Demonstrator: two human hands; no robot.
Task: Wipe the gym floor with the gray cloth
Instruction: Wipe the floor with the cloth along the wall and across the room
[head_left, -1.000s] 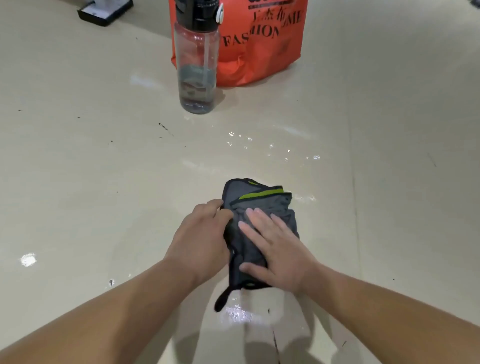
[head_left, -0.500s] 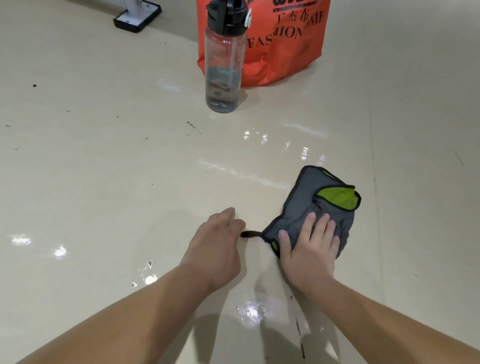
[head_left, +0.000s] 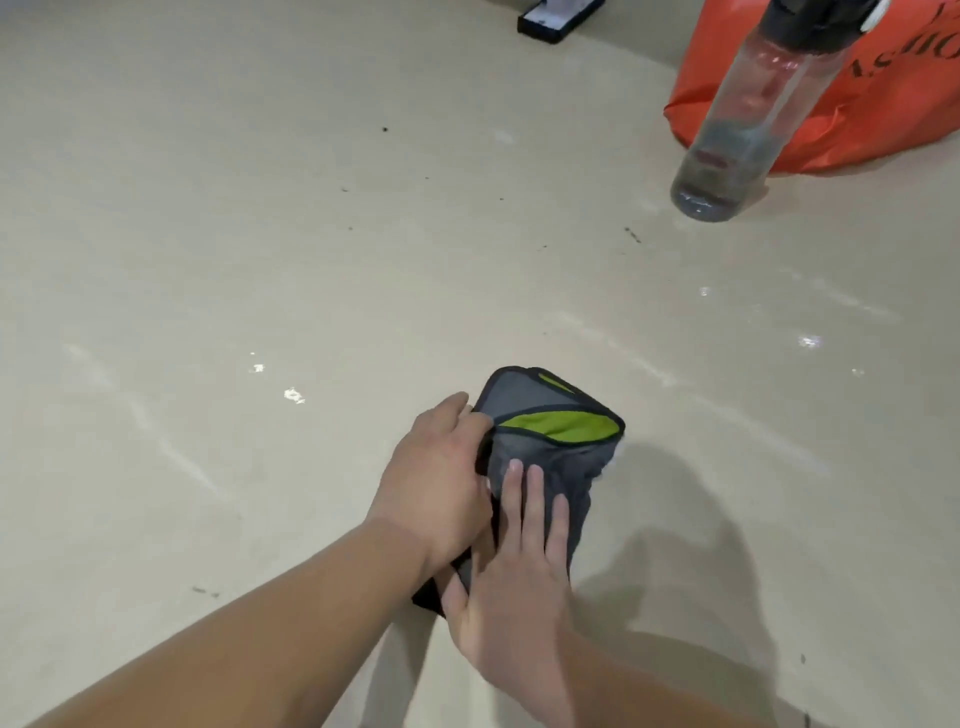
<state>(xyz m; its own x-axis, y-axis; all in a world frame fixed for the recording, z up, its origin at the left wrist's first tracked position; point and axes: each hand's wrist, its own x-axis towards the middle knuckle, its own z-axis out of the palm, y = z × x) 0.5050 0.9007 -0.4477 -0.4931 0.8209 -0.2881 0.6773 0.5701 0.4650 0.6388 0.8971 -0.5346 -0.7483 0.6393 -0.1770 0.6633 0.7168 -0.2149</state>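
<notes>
Gray cloth (head_left: 524, 400) looks mid-wipe on the gym floor (head_left: 260, 234), right hand (head_left: 519, 566) pressing flat, left hand (head_left: 436, 467) gripping its edge; next, likely sweep onward.

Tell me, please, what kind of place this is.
Probably an indoor hall, perhaps a gym: a wide glossy beige floor, with a clear plastic water bottle and an orange plastic shopping bag standing on it.

I observe the gray cloth (head_left: 524, 397), folded, black-edged, with a lime-green inner face exposed, lying flat on the glossy beige gym floor (head_left: 260, 234).
</notes>
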